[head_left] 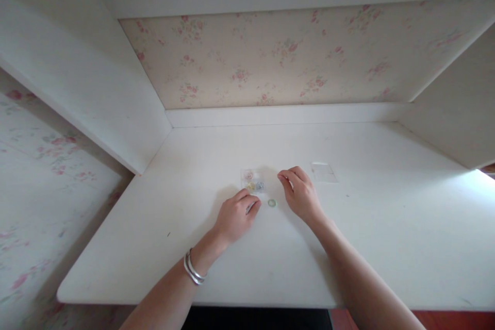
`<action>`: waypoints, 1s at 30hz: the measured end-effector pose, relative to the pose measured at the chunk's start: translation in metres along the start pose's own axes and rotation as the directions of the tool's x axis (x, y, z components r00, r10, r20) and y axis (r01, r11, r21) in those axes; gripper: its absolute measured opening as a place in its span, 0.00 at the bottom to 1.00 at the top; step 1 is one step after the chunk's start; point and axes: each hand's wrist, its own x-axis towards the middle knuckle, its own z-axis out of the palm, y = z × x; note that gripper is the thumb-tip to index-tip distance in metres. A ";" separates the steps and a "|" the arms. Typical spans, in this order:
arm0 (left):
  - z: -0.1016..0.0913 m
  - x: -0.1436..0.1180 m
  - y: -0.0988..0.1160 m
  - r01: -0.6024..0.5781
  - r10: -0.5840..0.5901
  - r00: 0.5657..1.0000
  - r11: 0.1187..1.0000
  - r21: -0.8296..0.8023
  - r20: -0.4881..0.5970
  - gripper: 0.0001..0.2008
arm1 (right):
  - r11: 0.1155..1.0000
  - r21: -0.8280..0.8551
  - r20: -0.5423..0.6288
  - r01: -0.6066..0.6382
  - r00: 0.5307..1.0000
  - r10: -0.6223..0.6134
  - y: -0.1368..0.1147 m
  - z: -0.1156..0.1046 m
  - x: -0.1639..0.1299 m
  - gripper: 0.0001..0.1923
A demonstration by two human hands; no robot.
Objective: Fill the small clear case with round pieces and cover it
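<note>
A small clear box (260, 175) with compartments lies on the table, holding little coiled or ring-shaped pieces: a pink bundle (248, 176), a yellow one (250, 186) and a blue-grey one (260, 186). My left hand (236, 215) is at the box's front edge, thumb and fingers pinched together; I cannot make out anything between them. To the right of the box my right hand (301, 193) is also curled into a pinch, its contents too small to see. Between the hands a pale green ring (272, 203) lies flat on the table.
A clear flat lid or sheet (324, 172) lies behind and right of my right hand. The white table (386, 227) is bounded by a low back ledge (286, 114) and side panels. A tiny dark speck (168, 234) lies on the left.
</note>
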 end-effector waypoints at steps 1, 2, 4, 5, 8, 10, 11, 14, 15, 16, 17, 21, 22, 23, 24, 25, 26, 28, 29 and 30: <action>0.001 0.000 0.001 -0.001 0.001 1.000 1.000 0.004 0.006 0.12 | 1.000 -0.012 0.000 -0.004 1.000 0.004 0.002 -0.001 0.000 0.14; 0.002 0.000 0.002 -0.004 0.004 1.000 1.000 0.010 0.014 0.12 | 1.000 -0.026 0.006 -0.008 1.000 0.008 0.003 -0.001 -0.001 0.14; 0.004 0.000 0.005 -0.021 0.020 0.999 1.000 0.022 0.041 0.12 | 0.998 -0.060 0.031 -0.013 0.999 0.015 0.004 -0.002 -0.002 0.13; 0.006 0.001 0.007 -0.035 0.034 0.998 0.999 0.029 0.058 0.12 | 0.997 -0.078 0.049 -0.013 0.999 0.017 0.003 -0.002 -0.002 0.13; 0.011 0.003 0.014 -0.086 0.079 0.990 0.995 0.058 0.119 0.11 | 0.991 -0.131 0.100 -0.009 0.995 0.022 0.003 -0.001 -0.004 0.12; 0.015 0.005 0.017 -0.110 0.096 0.985 0.990 0.090 0.146 0.10 | 0.988 -0.155 0.117 -0.010 0.993 0.028 0.003 -0.001 -0.005 0.12; 0.016 0.006 0.019 -0.118 0.101 0.983 0.987 0.109 0.154 0.11 | 0.987 -0.163 0.122 -0.011 0.992 0.031 0.004 -0.001 -0.005 0.12; 0.019 0.010 0.021 -0.136 0.107 0.979 0.976 0.169 0.171 0.11 | 0.985 -0.172 0.136 -0.010 0.990 0.034 0.005 -0.001 -0.006 0.12; 0.019 0.011 0.022 -0.140 0.106 0.978 0.973 0.186 0.179 0.11 | 0.985 -0.172 0.141 -0.008 0.990 0.032 0.005 -0.001 -0.006 0.12; 0.019 0.012 0.022 -0.143 0.105 0.977 0.969 0.201 0.188 0.11 | 0.985 -0.171 0.144 -0.006 0.989 0.031 0.005 -0.001 -0.006 0.12; 0.019 0.013 0.023 -0.146 0.104 0.975 0.966 0.213 0.197 0.12 | 0.985 -0.171 0.148 -0.004 0.989 0.030 0.005 -0.001 -0.006 0.12; 0.019 0.015 0.024 -0.155 0.110 0.970 0.966 0.206 0.215 0.13 | 0.988 -0.154 0.156 -0.012 0.987 0.036 0.005 -0.003 -0.006 0.12; 0.018 0.016 0.024 -0.152 0.111 0.971 0.970 0.188 0.211 0.12 | 0.990 -0.137 0.159 -0.015 0.987 0.037 0.005 -0.004 -0.006 0.12; 0.017 0.016 0.024 -0.146 0.111 0.973 0.975 0.167 0.204 0.12 | 0.994 -0.111 0.166 -0.016 0.985 0.035 0.005 -0.006 -0.005 0.12; 0.015 0.017 0.024 -0.135 0.106 0.975 0.980 0.144 0.193 0.12 | 0.997 -0.076 0.180 -0.016 0.983 0.030 0.006 -0.008 -0.005 0.12; 0.012 0.018 0.023 -0.121 0.099 0.979 0.985 0.123 0.177 0.12 | 0.999 -0.031 0.202 -0.014 0.979 0.020 0.006 -0.011 -0.005 0.12; 0.009 0.020 0.022 -0.106 0.089 0.984 0.989 0.106 0.155 0.11 | 1.000 0.020 0.231 -0.012 0.973 0.007 0.006 -0.013 -0.005 0.11; 0.001 0.025 0.018 -0.081 0.072 0.993 0.993 0.091 0.099 0.10 | 0.991 0.132 0.302 -0.009 0.953 -0.031 0.005 -0.019 -0.004 0.10; -0.003 0.030 0.016 -0.073 0.066 0.996 0.993 0.093 0.067 0.09 | 0.983 0.182 0.339 -0.010 0.939 -0.054 0.004 -0.022 -0.004 0.09; -0.007 0.034 0.013 -0.067 0.064 0.997 0.993 0.100 0.042 0.09 | 0.975 0.223 0.374 -0.013 0.925 -0.073 0.003 -0.024 -0.004 0.09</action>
